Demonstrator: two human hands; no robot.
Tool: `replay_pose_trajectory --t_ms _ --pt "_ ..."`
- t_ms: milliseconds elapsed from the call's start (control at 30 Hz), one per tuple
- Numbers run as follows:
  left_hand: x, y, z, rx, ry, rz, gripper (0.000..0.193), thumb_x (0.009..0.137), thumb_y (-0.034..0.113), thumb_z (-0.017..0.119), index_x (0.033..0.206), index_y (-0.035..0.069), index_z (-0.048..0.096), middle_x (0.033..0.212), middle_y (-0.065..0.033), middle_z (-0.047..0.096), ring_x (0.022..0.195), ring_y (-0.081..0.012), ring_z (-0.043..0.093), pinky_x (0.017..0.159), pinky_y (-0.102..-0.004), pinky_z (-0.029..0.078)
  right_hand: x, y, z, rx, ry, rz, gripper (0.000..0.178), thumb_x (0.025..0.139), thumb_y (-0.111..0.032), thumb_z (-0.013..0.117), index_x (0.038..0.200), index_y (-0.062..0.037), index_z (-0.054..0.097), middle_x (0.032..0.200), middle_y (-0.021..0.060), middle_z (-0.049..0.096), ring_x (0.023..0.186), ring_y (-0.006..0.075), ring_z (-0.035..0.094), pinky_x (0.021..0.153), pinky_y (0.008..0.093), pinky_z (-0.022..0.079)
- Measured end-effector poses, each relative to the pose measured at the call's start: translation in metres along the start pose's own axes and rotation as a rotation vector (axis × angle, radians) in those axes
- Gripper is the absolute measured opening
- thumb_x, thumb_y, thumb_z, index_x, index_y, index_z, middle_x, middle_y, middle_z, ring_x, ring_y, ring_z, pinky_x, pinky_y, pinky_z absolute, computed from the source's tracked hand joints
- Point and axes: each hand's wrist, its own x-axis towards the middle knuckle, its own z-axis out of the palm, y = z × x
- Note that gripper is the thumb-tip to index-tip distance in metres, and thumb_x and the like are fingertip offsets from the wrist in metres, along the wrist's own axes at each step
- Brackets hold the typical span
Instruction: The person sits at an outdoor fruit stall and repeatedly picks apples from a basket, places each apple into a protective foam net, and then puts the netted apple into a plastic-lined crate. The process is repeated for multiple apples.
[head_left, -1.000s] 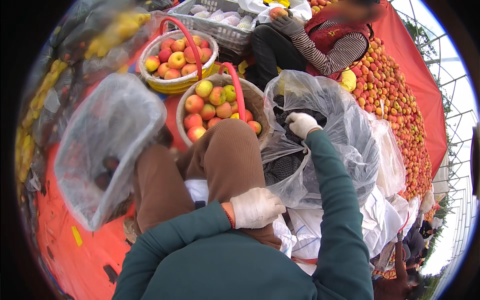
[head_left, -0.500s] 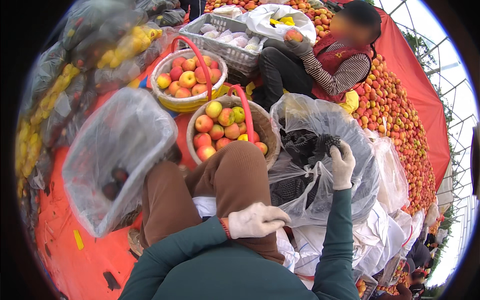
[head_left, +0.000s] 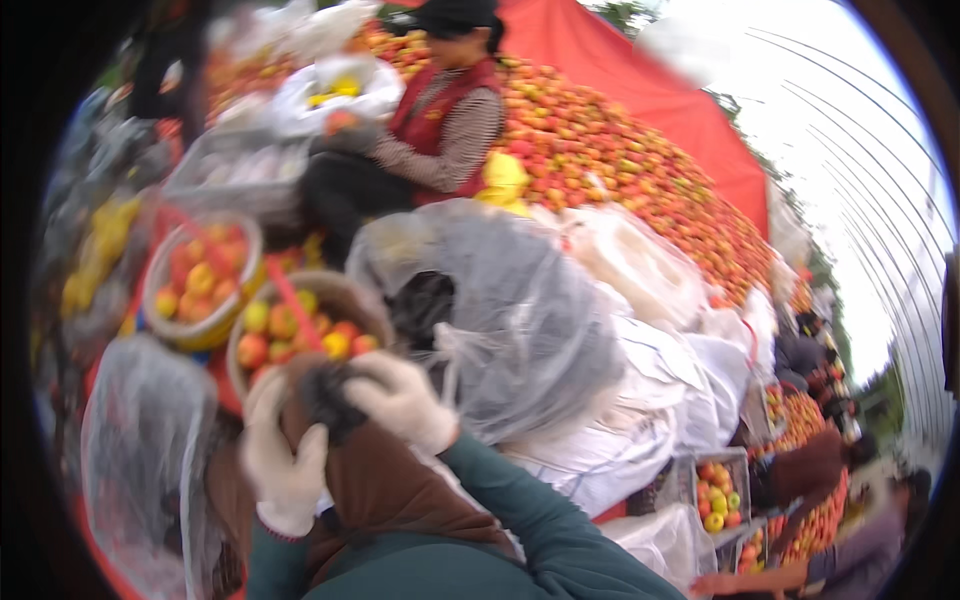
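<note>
Above my lap, my gloved right hand [head_left: 408,400] is closed on a small bunch of black netting [head_left: 330,402]. My gloved left hand [head_left: 283,462] is beside it, thumb and fingers apart, and appears to hold nothing. Motion blurs the fingertips and the netting. Just past my knees stands a round basket [head_left: 240,365] of red and yellow apples with a red handle. Right of that basket, a large clear plastic bag [head_left: 520,320] has more black netting in its mouth. At my left, another clear plastic bag [head_left: 145,440] stands open.
A second apple basket [head_left: 150,300] and a grey crate [head_left: 235,185] of pale wrapped fruit stand farther off. Opposite sits a person [head_left: 450,140] holding an apple. A big apple heap [head_left: 610,150] spreads behind; white sacks [head_left: 600,420] lie at my right, near apple crates and other people.
The view has swung right. My right hand has drawn black netting out of the clear bag and over my lap. My left hand has turned upright and its fingers have spread beside the netting.
</note>
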Motion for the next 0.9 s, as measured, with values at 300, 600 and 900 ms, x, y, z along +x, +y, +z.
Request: replay_pose_trajectory --t_ms 300,600,900 --pt "-0.02 -0.014 0.023 -0.425 -0.435 -0.367 0.034 0.078 -0.003 0.048 0.112 -0.001 0.049 0.1 -0.0058 0.055 0.09 -0.0131 0.053 0.081 -0.0252 0.043 -0.044 0.011 0.005 0.136 0.018 0.163 0.022 0.082 -0.016 0.058 0.092 0.0033 0.057 0.08 0.0113 0.062 0.075 0.0159 0.057 0.069 0.0291 0.046" --pt "-0.031 -0.008 0.009 -0.84 -0.144 -0.568 0.026 0.095 0.019 0.044 0.114 0.0 0.048 0.105 -0.0073 0.054 0.094 -0.0147 0.054 0.083 -0.0274 0.044 -0.033 0.016 0.02 0.644 0.12 0.196 0.022 0.088 -0.016 0.056 0.101 0.0013 0.055 0.085 0.0011 0.056 0.076 0.0087 0.051 0.071 0.0236 0.044" --pt "-0.056 -0.054 -0.02 -0.799 -0.178 -0.62 0.027 0.095 0.011 0.044 0.116 -0.004 0.048 0.114 -0.0138 0.051 0.101 -0.0181 0.056 0.082 -0.0255 0.048 -0.038 0.002 0.039 0.466 -0.363 0.198 0.042 0.077 -0.012 0.056 0.116 0.0035 0.05 0.102 0.0108 0.058 0.095 0.0173 0.055 0.086 0.0278 0.042"
